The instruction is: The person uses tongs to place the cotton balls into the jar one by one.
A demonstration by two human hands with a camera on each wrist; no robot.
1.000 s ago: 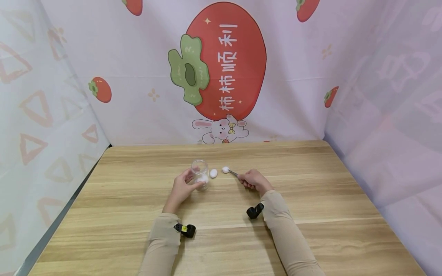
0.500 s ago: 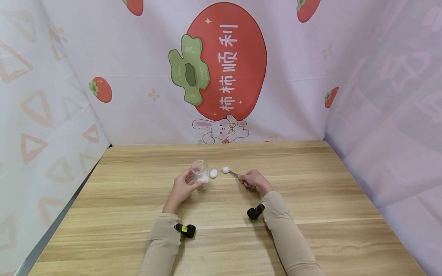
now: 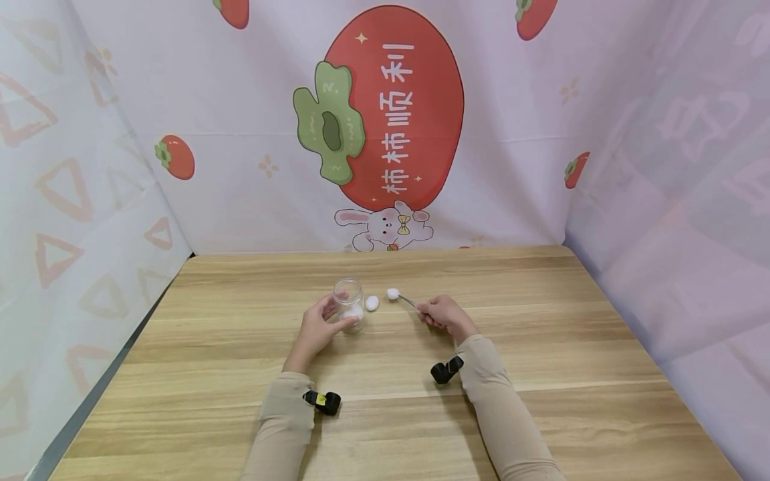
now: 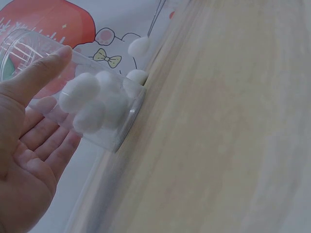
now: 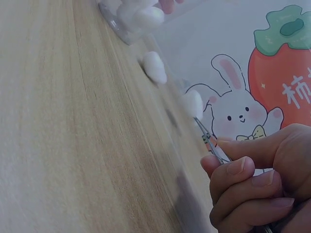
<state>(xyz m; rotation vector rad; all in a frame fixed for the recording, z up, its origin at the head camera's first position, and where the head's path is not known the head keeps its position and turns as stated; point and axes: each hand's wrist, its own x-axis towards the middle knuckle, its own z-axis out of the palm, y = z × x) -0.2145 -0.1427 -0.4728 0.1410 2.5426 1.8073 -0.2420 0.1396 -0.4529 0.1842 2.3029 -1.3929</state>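
Cotton ball [image 3: 393, 293], pinched in tweezers [image 3: 406, 300] gripped by right hand [image 3: 443, 314], now slightly lifted; left hand [image 3: 317, 327] still grips jar [image 3: 349, 304].

Bright, even light; soft shadows; wrist views blurry w/ close-ups.

Bare hands; long beige sleeves [image 3: 505, 414] to the wrists; small black wrist cameras [image 3: 446, 369], the left marked yellow.
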